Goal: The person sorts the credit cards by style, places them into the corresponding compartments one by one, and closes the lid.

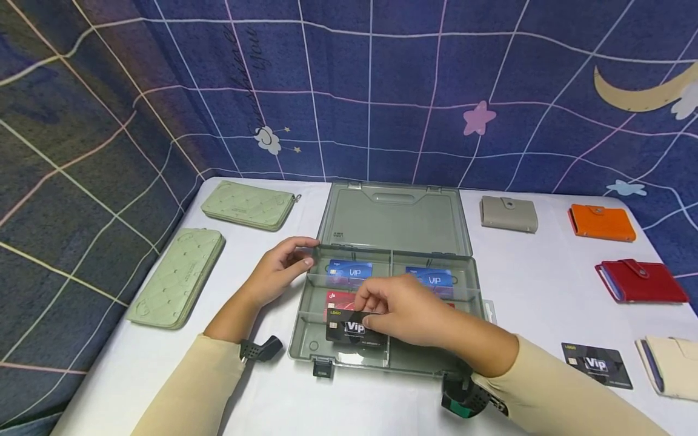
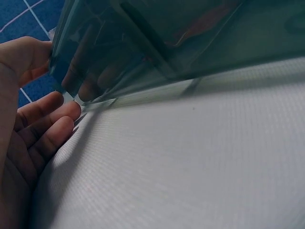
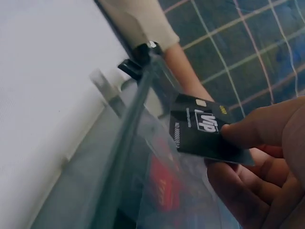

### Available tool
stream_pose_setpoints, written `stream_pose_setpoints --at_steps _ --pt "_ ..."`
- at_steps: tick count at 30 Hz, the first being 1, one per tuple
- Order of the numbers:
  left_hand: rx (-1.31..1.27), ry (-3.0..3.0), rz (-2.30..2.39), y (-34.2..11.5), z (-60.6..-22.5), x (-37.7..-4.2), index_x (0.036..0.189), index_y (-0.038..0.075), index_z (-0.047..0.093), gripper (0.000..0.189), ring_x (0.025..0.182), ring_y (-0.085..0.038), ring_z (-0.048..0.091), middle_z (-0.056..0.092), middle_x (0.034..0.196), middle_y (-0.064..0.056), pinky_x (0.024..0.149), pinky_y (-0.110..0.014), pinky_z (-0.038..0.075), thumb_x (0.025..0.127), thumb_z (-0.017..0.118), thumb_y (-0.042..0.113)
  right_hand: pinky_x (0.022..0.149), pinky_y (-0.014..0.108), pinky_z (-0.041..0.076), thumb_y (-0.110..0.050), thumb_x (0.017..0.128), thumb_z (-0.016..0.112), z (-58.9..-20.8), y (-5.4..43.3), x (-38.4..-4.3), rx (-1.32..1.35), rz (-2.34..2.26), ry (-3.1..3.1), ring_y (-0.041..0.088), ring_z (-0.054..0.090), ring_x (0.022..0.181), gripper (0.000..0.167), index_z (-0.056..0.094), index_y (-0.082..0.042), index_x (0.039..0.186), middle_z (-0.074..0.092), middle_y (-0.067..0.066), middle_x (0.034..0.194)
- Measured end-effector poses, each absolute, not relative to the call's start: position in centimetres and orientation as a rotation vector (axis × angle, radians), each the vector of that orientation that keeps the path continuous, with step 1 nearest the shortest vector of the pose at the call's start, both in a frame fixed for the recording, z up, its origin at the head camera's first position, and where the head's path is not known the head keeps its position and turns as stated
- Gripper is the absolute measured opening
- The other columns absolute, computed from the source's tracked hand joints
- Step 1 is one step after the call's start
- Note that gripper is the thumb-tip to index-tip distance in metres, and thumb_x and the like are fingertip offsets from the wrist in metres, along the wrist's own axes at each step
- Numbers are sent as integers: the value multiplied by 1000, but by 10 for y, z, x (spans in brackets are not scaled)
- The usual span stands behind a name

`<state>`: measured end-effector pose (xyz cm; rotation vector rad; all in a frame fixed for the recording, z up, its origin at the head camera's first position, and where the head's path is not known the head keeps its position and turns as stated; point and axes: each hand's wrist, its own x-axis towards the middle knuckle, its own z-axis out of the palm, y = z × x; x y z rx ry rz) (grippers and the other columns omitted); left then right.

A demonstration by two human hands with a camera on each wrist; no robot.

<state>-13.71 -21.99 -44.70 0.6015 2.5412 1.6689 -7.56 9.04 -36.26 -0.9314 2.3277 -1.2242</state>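
In the head view a grey see-through compartment box (image 1: 349, 361) stands with its lid (image 1: 400, 218) laid back. My right hand (image 1: 406, 309) pinches a black VIP card (image 1: 349, 333) between thumb and fingers, over the front left compartment. The right wrist view shows that card (image 3: 198, 126) tilted above the box. My left hand (image 1: 280, 269) rests at the box's back left corner, its fingertips right at the side wall. Blue VIP cards (image 1: 349, 270) lie in both back compartments. A red card (image 1: 337, 298) in the middle left one is partly hidden behind my right hand.
On the left lie two pale green quilted wallets (image 1: 248, 204). To the right are grey (image 1: 509, 215), orange (image 1: 602, 223), red (image 1: 642, 281) and cream (image 1: 673, 366) card holders. Another black VIP card (image 1: 596, 364) lies on the white table near the cream one. A blue patterned curtain (image 1: 371, 91) hangs behind.
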Motion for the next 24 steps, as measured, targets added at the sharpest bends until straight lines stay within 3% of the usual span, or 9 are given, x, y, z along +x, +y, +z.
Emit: stream_pose_setpoints --at_steps 8,16,20,24 --pt "601 2509 1692 -219 -446 -136 140 3 63 37 115 -29 67 67 137 -16 93 -26 54 104 67 5 68 20 55 0 88 80 -366 68 -65 -1112 -1039 2426 -3 61 71 19 74 -16 94 72 -13 80" --pt "608 2518 1687 -220 -448 -137 140 3 63 36 116 -32 67 66 138 -17 94 -25 54 105 67 4 63 19 49 -9 87 84 -367 63 -59 -1259 -744 2511 -2 55 66 19 70 -20 86 67 -15 76" --pt "604 2518 1679 -220 -447 -137 141 3 63 36 118 -33 67 66 139 -16 95 -26 54 105 67 5 66 20 53 -14 87 86 -361 66 -60 -1246 -703 2483 -3 61 71 11 78 -18 93 74 -13 82" --pt "585 2535 1666 -220 -447 -136 141 5 63 37 116 -28 68 67 138 -14 94 -26 54 104 68 6 68 19 55 -18 87 88 -354 75 -61 -1230 -781 2419 -4 64 75 22 83 -14 108 78 -10 90"
